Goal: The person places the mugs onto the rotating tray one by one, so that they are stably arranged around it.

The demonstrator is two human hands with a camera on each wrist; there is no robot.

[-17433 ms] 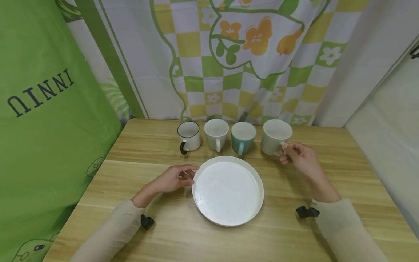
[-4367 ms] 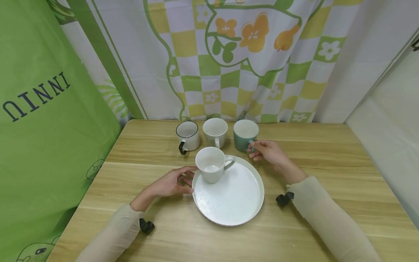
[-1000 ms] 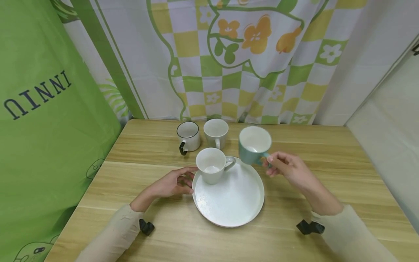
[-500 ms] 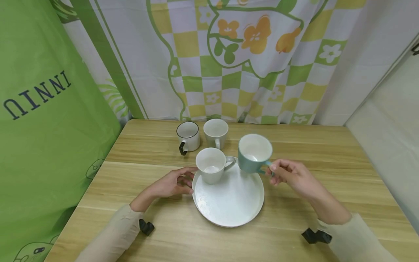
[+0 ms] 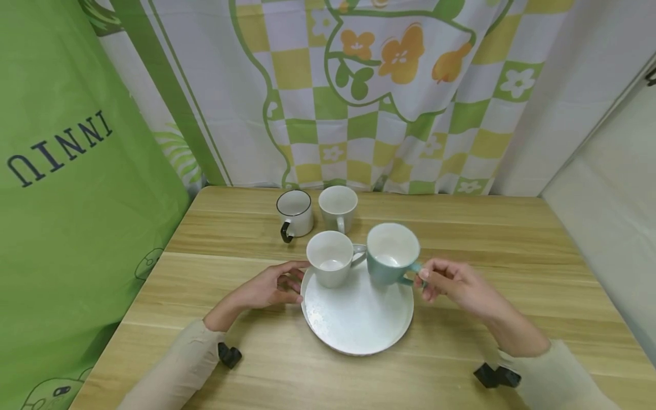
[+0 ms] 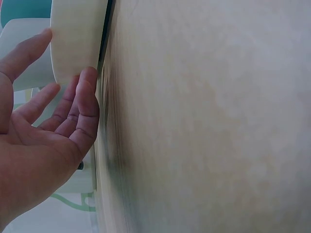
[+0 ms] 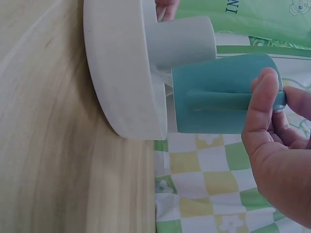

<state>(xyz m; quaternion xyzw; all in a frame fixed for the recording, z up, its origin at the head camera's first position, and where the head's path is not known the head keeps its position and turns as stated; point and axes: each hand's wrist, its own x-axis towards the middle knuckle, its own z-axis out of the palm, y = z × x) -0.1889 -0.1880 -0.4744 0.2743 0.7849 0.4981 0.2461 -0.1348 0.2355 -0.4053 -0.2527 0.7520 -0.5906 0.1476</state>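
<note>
My right hand pinches the handle of a teal mug with a white inside. In the right wrist view the teal mug hangs upright just above the rim of the round white tray. On the tray, at its far left, stands a white mug, its handle pointing right, close beside the teal one. My left hand lies at the tray's left edge, fingers loosely bent. In the left wrist view the fingertips touch the tray's outer wall.
Behind the tray stand a white enamel mug with black rim and handle, and another pale mug, handle towards me. The wooden table ends at a patterned curtain. Green cloth hangs on the left.
Earlier the right hand moved the white mug from the back row onto the tray. Since then it has lifted the teal mug and brought it forward over the tray. The left hand has stayed put.
</note>
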